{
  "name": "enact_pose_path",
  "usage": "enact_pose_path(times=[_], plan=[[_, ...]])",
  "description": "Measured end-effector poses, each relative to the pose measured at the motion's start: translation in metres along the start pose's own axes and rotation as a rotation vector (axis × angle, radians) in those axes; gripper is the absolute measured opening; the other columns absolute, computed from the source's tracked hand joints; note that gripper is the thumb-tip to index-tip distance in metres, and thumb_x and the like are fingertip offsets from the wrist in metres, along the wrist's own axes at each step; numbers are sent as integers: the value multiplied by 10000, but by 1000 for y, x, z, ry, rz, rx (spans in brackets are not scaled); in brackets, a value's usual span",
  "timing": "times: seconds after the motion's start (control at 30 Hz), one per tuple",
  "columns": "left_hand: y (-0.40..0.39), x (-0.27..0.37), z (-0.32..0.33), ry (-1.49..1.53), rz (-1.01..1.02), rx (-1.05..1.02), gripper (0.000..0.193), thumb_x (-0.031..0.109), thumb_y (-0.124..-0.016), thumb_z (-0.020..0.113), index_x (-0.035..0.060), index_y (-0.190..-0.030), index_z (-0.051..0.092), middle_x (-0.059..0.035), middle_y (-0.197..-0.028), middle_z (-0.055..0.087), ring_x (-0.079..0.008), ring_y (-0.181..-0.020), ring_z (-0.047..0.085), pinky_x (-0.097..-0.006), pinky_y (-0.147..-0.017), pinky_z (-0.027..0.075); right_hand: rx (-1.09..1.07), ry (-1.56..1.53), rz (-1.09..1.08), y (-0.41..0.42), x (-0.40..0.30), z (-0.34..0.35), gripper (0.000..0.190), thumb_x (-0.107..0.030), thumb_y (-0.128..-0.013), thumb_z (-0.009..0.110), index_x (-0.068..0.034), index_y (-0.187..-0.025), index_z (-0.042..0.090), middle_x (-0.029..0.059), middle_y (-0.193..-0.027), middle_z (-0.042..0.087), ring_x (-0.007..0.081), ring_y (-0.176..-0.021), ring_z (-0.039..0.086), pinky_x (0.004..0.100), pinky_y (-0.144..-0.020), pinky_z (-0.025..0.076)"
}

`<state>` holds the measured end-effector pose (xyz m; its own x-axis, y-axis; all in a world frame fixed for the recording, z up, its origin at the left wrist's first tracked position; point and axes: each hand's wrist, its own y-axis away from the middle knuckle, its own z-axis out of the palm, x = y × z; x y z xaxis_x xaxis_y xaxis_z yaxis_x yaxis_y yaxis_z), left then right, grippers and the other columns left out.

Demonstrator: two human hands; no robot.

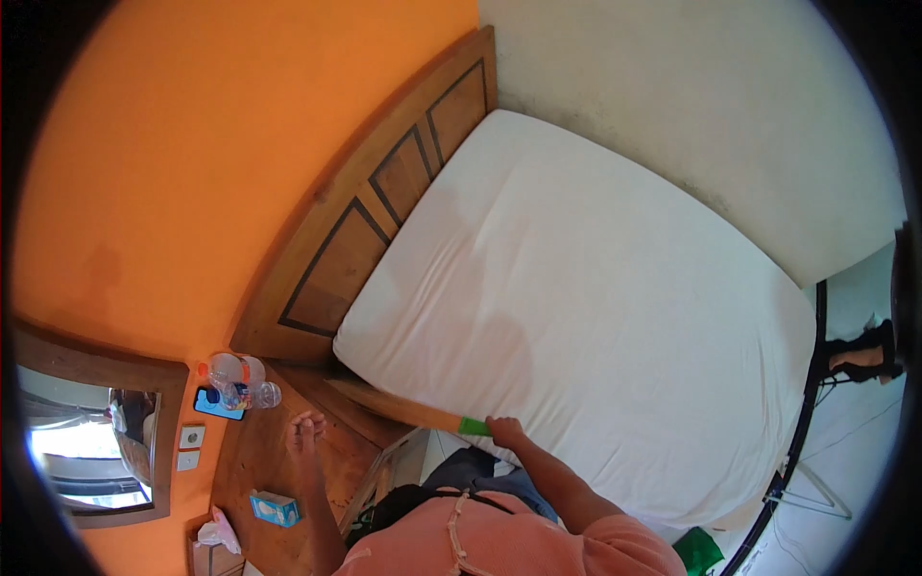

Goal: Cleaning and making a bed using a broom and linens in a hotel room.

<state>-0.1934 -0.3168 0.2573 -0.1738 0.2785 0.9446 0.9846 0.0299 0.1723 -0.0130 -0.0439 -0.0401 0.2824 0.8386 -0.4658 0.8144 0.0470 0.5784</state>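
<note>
My right hand is closed around the green grip of a long brown implement, which looks like a stick broom. It extends left along the near side of a mattress with a white fitted sheet. My left hand is raised over a wooden cabinet top, its fingers curled together and nothing visible in them. Behind that hand, clear plastic bottles lie beside a smartphone with a lit screen. Nearer my body on the cabinet is a blue and white box.
A wooden headboard stands against the orange wall. The mattress's far side meets a pale wall. At left is a framed mirror. Beyond the foot of the bed are a black bar and part of another person.
</note>
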Motion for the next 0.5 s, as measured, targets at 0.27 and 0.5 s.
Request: enact_pose_path(times=[0.27,0.5], plan=[[-18,1,23,56,32,-142,222,228,-887,498,56,-1027,516,-60,-921,588,-126,-839,563,-252,-754,448,469,-229,203,60,69,-122,285,-164,-669,586,-113,-917,456,150,-683,594,354,-664,590,479,-588,448],[-6,16,45,46,105,-240,225,234,-894,490,55,-1028,514,-59,-923,585,-126,-828,555,-249,-744,445,490,-663,451,54,67,-94,471,-197,-681,671,-6,-994,376,250,-795,583,392,-775,592,466,-640,485]])
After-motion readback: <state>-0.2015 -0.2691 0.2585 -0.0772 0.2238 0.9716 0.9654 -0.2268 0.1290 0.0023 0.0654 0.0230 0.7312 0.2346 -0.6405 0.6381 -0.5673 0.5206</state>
